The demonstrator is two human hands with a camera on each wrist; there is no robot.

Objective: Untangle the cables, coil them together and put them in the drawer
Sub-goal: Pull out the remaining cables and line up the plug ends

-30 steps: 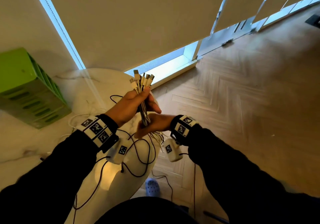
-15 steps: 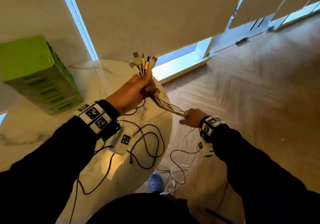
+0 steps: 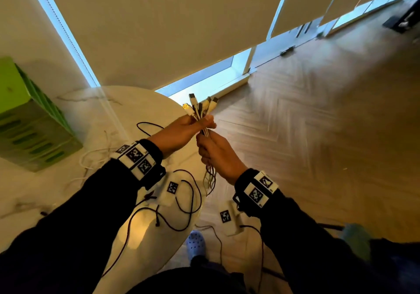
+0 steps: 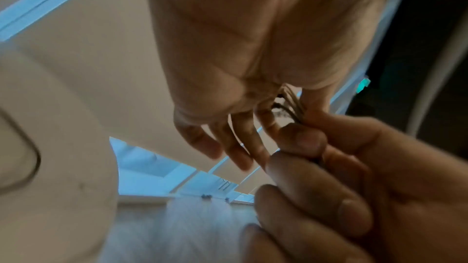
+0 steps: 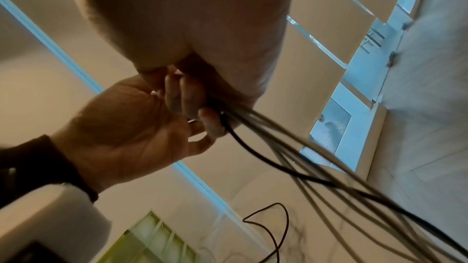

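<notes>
A bundle of several white cables and one dark cable stands upright in the air, its plugs fanned out on top. My left hand grips the bundle just under the plugs, over the edge of the round marble table. Directly beneath it, my right hand grips the same cables, and their loose lengths hang below it. In the right wrist view the cables stream down and right from my fist. The green drawer unit stands at the table's left; whether a drawer is open is unclear.
A loose black cable loops over the table's near edge and a white cable lies by the drawer unit. A blue shoe shows on the herringbone wood floor. Lowered window blinds fill the background.
Half a second ago my right hand was out at the lower right, far along the cables. It has come back up against my left hand. The left hand kept its grip and dropped slightly.
</notes>
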